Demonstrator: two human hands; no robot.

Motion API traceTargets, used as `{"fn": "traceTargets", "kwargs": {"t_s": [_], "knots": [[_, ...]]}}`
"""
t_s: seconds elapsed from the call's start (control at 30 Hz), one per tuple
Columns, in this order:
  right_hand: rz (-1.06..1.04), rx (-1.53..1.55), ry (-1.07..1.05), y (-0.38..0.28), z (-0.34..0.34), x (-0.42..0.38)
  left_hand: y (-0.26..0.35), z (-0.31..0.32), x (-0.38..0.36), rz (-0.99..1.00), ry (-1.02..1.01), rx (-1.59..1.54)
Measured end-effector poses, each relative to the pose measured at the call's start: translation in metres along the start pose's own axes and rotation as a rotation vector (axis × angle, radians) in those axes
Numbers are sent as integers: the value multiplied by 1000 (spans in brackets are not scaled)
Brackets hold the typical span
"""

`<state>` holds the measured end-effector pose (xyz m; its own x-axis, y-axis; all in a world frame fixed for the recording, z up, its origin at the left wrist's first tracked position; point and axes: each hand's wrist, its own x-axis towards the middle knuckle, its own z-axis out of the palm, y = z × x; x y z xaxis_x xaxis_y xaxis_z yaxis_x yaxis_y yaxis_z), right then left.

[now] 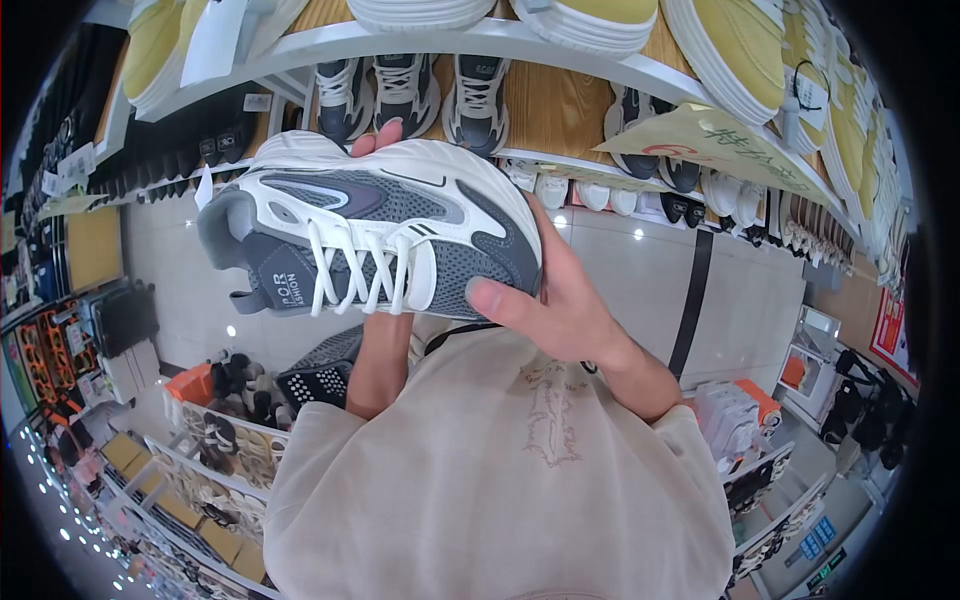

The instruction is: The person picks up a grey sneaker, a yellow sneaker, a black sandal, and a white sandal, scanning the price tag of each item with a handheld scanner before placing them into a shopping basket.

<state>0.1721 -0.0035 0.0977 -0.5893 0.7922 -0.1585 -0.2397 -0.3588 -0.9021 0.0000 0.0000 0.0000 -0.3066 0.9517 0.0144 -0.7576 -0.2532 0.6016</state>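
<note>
A grey and white sneaker (455,208) with white laces and a thick white sole is held up sideways in front of my chest. Its toe points right, and its tongue bears partly readable lettering. My right hand (550,300) grips the toe end, thumb on the grey mesh upper and the other fingers behind the shoe. From behind, my left hand (377,138) is closed around the sneaker, only some fingertips showing over the sole edge. The shoe hides the rest of that hand.
Just beyond the sneaker, a shelf (550,95) holds similar grey sneakers (476,100). Yellow and white shoes (735,50) stand on the upper level. A paper sign (720,145) hangs at the right. Racks of footwear (225,430) stand around me on the tiled floor (640,270).
</note>
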Motion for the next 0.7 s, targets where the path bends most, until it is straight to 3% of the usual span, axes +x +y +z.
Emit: {"fn": "traceTargets", "kwargs": {"t_s": [0.2, 0.3, 0.37, 0.47, 0.57, 0.7], "knots": [[6, -4, -29, -1, -3, -2, -1, -1, -4, 18, -46, -180], [-110, -159, -49, 7, -8, -5, -4, -1, -1, 64, -35, -51], [-248, -122, 115, 22, -11, -7, -7, -5, 1, 199, -73, 272], [-67, -374, 187, 31, -25, -15, -3, 6, -2, 203, -117, 236], [-231, -418, 264, 22, -14, -11, -4, 5, -2, 178, -121, 184], [-148, -563, 279, 19, -21, -18, -6, 6, -5, 176, -106, 183]]}}
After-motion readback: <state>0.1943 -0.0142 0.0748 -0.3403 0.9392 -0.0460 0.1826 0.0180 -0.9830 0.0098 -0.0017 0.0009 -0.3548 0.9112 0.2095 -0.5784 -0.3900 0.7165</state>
